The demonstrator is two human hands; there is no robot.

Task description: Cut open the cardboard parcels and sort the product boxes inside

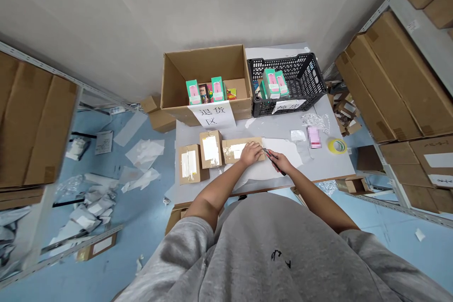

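Note:
A taped cardboard box (231, 150) with a white label lies lengthwise on the table in front of me. My left hand (251, 153) is on its right part, fingers bent over the top and holding it. In my right hand (281, 162) is a utility knife (278, 164) with a black and red handle, its tip at the box's right end near my left fingers. To the left stand two more taped boxes with white labels, a middle box (211, 150) and an outer box (189, 165). White paper (283, 151) lies beneath and beside the held box.
At the back are a large open carton (207, 112) and a black plastic crate (286, 62), both holding green-and-pink boxes. A yellow tape roll (337, 146), a pink packet (314, 137) and bubble wrap (316, 122) lie right. Shelves with cartons flank the table (329, 165).

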